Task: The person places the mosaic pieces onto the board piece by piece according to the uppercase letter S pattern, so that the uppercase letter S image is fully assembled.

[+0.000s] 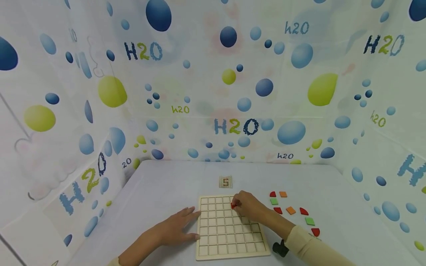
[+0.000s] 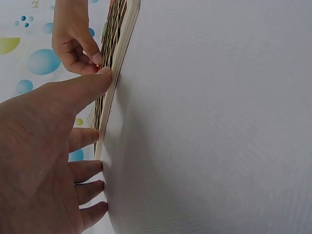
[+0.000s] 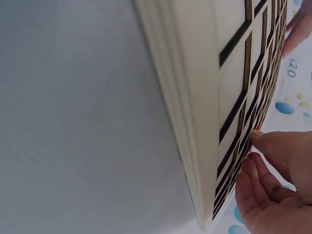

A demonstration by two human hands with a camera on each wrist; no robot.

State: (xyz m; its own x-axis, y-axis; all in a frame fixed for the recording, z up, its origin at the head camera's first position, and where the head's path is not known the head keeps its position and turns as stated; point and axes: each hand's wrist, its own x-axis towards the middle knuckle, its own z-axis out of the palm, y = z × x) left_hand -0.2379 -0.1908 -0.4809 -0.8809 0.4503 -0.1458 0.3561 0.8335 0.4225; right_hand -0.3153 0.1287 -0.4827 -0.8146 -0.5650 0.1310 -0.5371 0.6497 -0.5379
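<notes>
A pale wooden grid board (image 1: 233,255) lies flat on the white table. Between thumb and fingertips, my right hand (image 1: 249,207) pinches a small red piece (image 1: 233,205) over a cell in the board's far right part. Only a sliver of that red piece (image 3: 258,128) shows in the right wrist view; its full shape is hidden by the fingers. My left hand (image 1: 174,227) rests at the board's left edge, fingers spread and fairly straight. In the left wrist view, the left thumb and fingertips of the left hand (image 2: 39,141) touch the board's side.
Right of the board lie loose pieces: several red rounded ones (image 1: 304,211), orange squares (image 1: 283,194) and green squares (image 1: 310,221). A small patterned card (image 1: 225,181) lies beyond the board. A black object (image 1: 280,248) sits by the right forearm. Printed curtains (image 1: 206,81) surround the table.
</notes>
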